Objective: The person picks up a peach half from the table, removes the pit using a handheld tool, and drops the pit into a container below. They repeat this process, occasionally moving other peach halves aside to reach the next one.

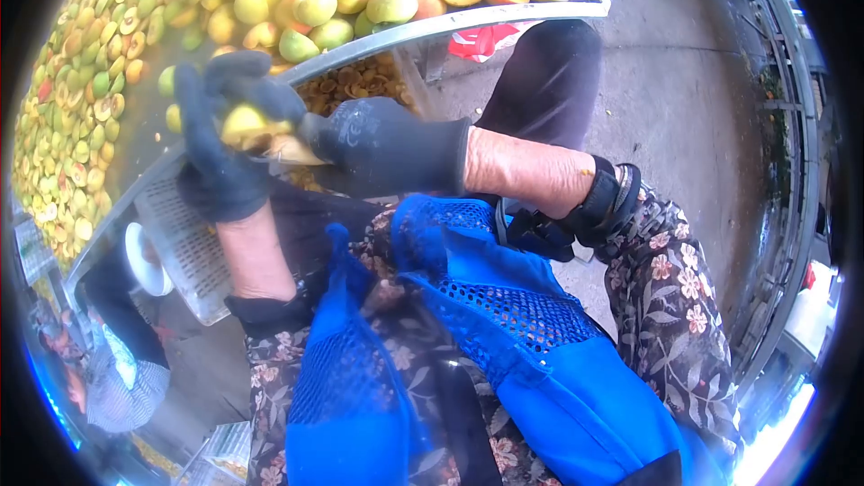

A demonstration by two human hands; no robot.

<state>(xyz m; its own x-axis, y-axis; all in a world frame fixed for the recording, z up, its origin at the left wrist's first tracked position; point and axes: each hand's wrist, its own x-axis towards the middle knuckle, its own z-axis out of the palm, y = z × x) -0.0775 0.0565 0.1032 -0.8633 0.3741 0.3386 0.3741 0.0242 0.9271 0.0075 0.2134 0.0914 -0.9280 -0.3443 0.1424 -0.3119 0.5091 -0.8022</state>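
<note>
My left hand (216, 148), in a dark glove, is closed around a yellow peach (241, 124) at the tray's near edge. My right hand (382, 139), gloved too, grips a pale, wood-coloured tool handle (295, 151) right against the peach. The working end of this tool is hidden between the hands and blurred. Just beyond my hands lie many halved yellow-green peaches (391, 4), several with the pit showing in the cut face.
A metal-rimmed tray (504, 13) holds the peaches. Below its edge is a container of brown pits (355, 85). A white perforated crate (184, 234) stands at left, near another person in a cap (126, 391). A red-and-white bag (481, 40) lies on the concrete floor (657, 81).
</note>
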